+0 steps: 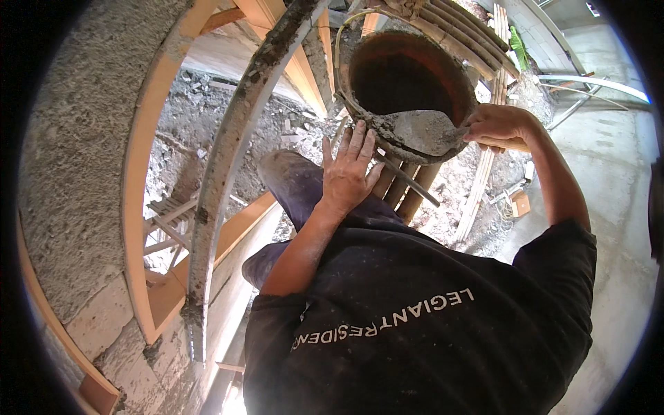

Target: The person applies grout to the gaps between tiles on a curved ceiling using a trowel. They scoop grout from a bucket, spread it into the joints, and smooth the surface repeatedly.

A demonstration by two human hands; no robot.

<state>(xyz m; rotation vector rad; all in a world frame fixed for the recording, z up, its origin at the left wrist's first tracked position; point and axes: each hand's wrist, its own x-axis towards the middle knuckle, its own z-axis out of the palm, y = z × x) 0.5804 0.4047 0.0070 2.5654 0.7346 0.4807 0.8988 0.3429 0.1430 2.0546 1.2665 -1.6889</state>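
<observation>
My right hand (501, 126) is closed round the handle of a trowel at the right side of a round bucket (465, 76). The trowel's blade (430, 133), smeared with grey mortar, lies over the near rim of the bucket. My left hand (349, 169) is open with its fingers apart, and its dusty fingertips are at the bucket's near left rim, next to the blade. Whether they press on the rim I cannot tell. The bucket's inside is dark with a reddish wall, and its bottom is too dark to make out.
Bamboo poles (463, 31) lie beside and under the bucket. A mortar-stained straightedge bar (232, 152) stands to my left, before an orange-brown wooden frame (138, 187) in a rough wall (83, 152). Rubble (200, 111) covers the ground below. A grey wall (609, 180) rises at right.
</observation>
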